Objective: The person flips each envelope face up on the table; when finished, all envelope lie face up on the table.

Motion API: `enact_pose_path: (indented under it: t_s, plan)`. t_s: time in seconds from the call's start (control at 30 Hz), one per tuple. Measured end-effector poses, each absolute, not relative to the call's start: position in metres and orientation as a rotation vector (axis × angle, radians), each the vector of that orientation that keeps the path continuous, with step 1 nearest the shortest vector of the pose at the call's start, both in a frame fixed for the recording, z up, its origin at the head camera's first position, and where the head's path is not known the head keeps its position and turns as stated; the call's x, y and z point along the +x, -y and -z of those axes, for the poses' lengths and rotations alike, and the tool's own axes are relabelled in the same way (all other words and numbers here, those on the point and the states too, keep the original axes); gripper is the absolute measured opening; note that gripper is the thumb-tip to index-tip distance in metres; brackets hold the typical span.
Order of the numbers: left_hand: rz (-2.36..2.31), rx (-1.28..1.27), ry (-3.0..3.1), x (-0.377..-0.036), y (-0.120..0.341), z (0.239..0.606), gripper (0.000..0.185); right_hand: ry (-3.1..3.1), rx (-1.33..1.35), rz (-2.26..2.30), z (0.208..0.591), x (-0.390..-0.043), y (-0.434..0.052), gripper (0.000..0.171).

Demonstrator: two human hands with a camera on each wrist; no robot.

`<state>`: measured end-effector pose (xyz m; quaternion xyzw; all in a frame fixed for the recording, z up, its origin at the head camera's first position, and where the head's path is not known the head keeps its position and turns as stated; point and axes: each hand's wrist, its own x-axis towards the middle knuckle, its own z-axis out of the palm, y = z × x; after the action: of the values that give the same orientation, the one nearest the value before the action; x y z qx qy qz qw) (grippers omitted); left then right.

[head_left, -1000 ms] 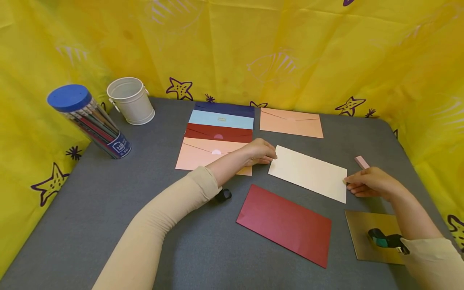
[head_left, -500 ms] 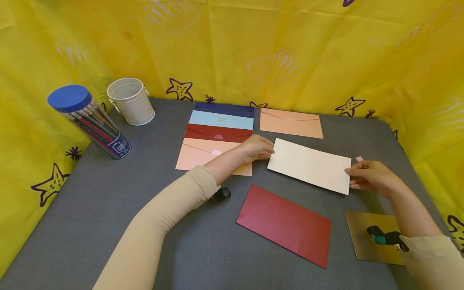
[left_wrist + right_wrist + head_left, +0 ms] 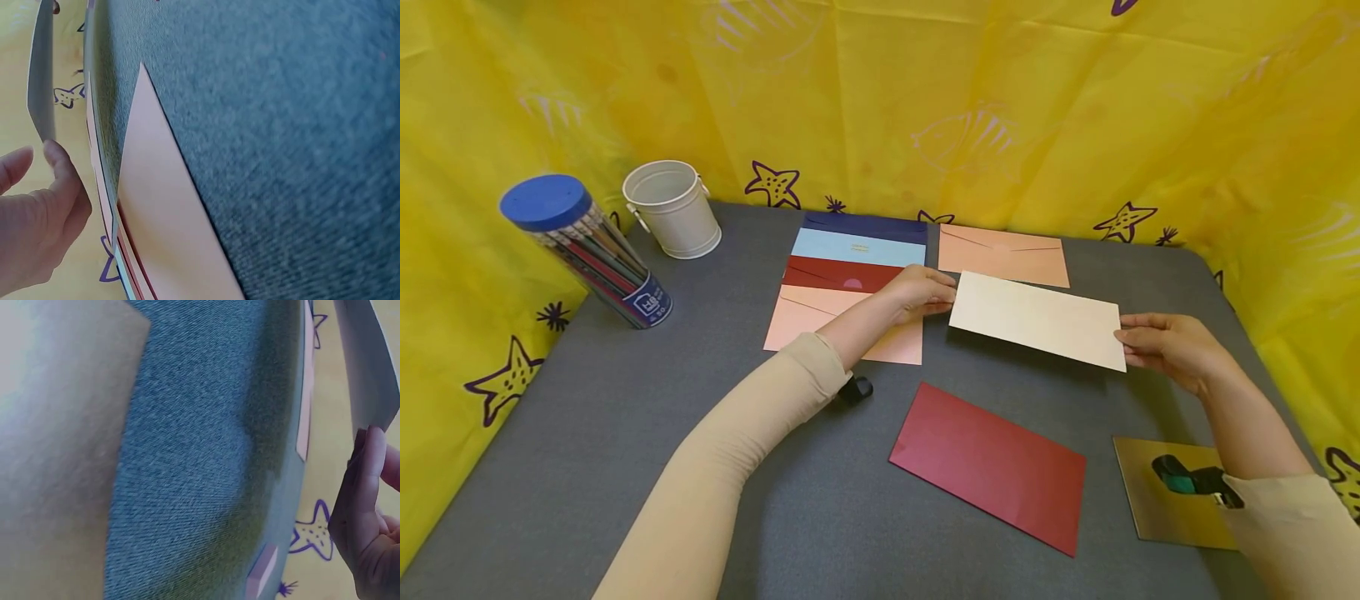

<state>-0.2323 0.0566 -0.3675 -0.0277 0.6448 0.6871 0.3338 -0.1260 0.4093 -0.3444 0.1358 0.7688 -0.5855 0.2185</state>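
Note:
A cream envelope [image 3: 1037, 321], plain side up with no flap showing, is held level above the grey table, casting a shadow below. My left hand [image 3: 917, 292] holds its left edge by the fingertips; in the left wrist view the index fingertip meets the envelope's edge. My right hand [image 3: 1172, 346] pinches the right edge, thumb on top and fingers beneath. Left of it lies an overlapping column of envelopes: navy [image 3: 865, 223], light blue [image 3: 827, 244], dark red [image 3: 820, 271] and pale pink [image 3: 797, 321]. A peach envelope [image 3: 1000, 250] lies behind the cream one.
Nearer me lie a red envelope or stack [image 3: 992, 467] and a gold one [image 3: 1157, 517], partly under my right forearm. A small pink block [image 3: 261, 575] sits beyond my right hand. A pencil tub [image 3: 595, 250] and white bucket [image 3: 672, 208] stand back left.
Both hands have lifted the cream envelope off the table and carried it away from me, towards the peach envelope. It has turned a little straighter. The other things have stayed put.

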Motion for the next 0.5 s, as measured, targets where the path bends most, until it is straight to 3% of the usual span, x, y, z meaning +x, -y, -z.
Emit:
enact_pose_path:
  t_s: [0.13, 0.5]
  plan:
    - [-1.782, -0.066, -1.716, -0.236, -0.055, 0.368, 0.043, -2.088, 0.378, 1.729, 0.342, -0.129, -0.406, 0.02]
    - [-1.825, -0.051, -1.726, -0.241, -0.052, 0.364, 0.04, -2.089, 0.439, 1.809, 0.337, -0.137, -0.398, 0.01]
